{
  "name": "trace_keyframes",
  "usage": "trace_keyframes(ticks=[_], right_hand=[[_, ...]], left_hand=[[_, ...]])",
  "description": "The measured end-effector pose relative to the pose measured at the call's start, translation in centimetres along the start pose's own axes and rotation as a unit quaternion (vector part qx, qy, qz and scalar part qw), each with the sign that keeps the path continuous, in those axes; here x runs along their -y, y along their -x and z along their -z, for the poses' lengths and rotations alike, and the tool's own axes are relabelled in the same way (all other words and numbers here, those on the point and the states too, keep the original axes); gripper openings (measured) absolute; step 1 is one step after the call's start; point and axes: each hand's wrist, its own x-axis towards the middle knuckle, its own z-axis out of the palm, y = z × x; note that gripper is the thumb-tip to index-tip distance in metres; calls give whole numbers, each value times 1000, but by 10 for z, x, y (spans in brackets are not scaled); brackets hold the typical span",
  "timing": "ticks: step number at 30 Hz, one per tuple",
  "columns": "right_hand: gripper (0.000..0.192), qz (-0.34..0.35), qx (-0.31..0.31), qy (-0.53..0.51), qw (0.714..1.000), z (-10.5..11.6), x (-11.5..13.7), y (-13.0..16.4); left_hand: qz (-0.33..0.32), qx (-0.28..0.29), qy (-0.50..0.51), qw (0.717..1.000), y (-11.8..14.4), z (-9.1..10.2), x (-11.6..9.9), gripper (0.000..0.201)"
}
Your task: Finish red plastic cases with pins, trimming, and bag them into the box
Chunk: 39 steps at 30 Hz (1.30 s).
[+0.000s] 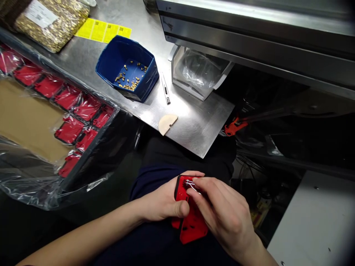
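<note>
Over my lap, my left hand grips a red plastic housing part with black edging, its thumb pressed on the near face. My right hand pinches a thin, shiny two-armed metal tool, possibly tweezers, between thumb and fingertips. The tool's tip is at the top corner of the red part, beside a dark recess. What the tip touches is too small to make out. My right fingers cover part of the red piece's right side.
On the metal bench are a blue bin of small brass pieces, a cutter knife, a beige half-disc and yellow labels. A plastic-lined crate of wrapped red parts stands left. A grey bin sits under the machine.
</note>
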Motion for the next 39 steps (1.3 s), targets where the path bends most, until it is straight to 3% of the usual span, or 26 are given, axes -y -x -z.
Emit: trace_keyframes(ticks=[8, 12, 16, 19, 23, 26, 31, 36, 39], right_hand=[[16, -2, 27, 7, 1000, 5, 3, 0], [16, -10, 31, -21, 999, 5, -2, 1], [14, -99, -39, -57, 993, 10, -13, 5], [12, -159, -92, -53, 982, 14, -20, 10], [12, -191, -98, -62, 975, 14, -28, 10], [15, -220, -100, -66, 968, 2, -48, 0], [15, -214, -130, -3, 968, -41, -110, -35], [23, -191, -163, 43, 967, -83, -144, -92], [24, -180, -152, 55, 970, -94, -150, -120]], left_hand=[[12, 3, -26, 1000, 2, 0, -1, 100], [18, 6, 9, 1000, 1, 0, -2, 91], [40, 23, 72, 996, -2, -4, -6, 77], [43, 20, 97, 994, -2, -6, -7, 80], [44, 3, 88, 995, 1, -6, -3, 89], [46, -13, 61, 997, 3, -5, -1, 95], [0, -6, -44, 999, 1, -10, -6, 107], [-16, -31, -129, 991, 1, -17, -8, 93], [-21, -92, -196, 976, 3, -20, -9, 86]])
